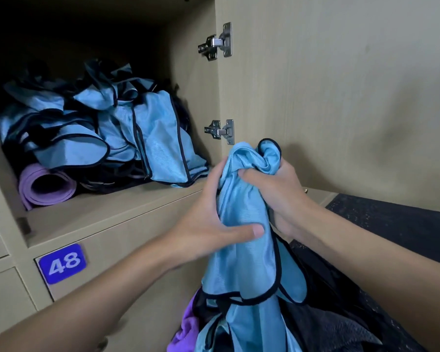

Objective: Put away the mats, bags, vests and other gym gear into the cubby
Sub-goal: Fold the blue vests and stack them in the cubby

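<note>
- Head view, nearest: a heap (328, 326) of blue, purple and dark mesh cloth lay at the bottom edge, under the hands.
- Vest (244, 250), blue with black trim, hung just in front of the cubby (112, 212), outside it; its lower hem draped onto the heap.
- Right hand (282, 196) clenched the bunched top of the vest. Left hand (214, 224) wrapped its middle, thumb pressed across the front.
- Judgement: thin, shiny cloth; very light, limp, likely slippery. No stiff edge to take. Best carried as a wad, loose hem gathered in so the trim loops do not snag.
- Label (61, 264) "48" sat on the panel below the cubby.
- Inside: rolled purple mat (47, 188) at front left, a pile (150, 141) of matching vests over and beside it.
- Judgement: space remained above the pile.
- Door (341, 97) stood open at right on two hinges (220, 132).
</note>
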A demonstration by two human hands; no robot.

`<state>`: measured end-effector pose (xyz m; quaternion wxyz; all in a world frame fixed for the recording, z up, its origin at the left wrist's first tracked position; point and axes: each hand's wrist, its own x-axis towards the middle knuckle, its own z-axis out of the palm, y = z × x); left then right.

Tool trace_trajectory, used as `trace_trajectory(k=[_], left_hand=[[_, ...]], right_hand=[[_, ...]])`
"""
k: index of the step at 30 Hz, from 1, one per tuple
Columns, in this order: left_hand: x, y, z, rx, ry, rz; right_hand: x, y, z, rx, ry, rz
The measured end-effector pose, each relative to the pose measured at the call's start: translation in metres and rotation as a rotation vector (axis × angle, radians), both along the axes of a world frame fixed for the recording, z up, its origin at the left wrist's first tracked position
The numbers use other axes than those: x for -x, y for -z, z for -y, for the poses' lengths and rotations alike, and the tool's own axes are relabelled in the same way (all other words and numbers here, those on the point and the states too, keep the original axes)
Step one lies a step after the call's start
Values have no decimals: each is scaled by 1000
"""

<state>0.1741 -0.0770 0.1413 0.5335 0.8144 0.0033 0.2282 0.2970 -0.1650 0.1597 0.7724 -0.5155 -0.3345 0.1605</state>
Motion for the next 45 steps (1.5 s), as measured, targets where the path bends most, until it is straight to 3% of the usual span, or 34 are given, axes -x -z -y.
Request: trace_trajectory(k=[5,9,13,17,19,22,31,38,41,45], left_hand=[[-11,15,6,58,-52,114],[-13,11,-10,140,-244,124],[-13,-2,-18,299,-426,175],[-13,-20,-19,506,-319,101],[-13,-22,-15,511,-279,101],[-14,-18,-13,386,-389,166],[-14,-26,-26,366,-562,355],[-9,-41,-42,308,-617,448],[-1,-36,-61,150,-738,466],[10,-18,-81,-254,-838,344]], right_hand=[[-1,3,-7,-38,-18,-88],[-13,9,-7,68,86,157],[-16,27,-6,289,-122,378],[-3,38,-12,490,-249,537],[3,38,-12,491,-274,584],[9,37,-11,477,-327,634],[18,66,-16,329,-347,457],[30,97,-24,482,-280,223],[26,89,-23,424,-156,153],[16,69,-16,311,-43,41]])
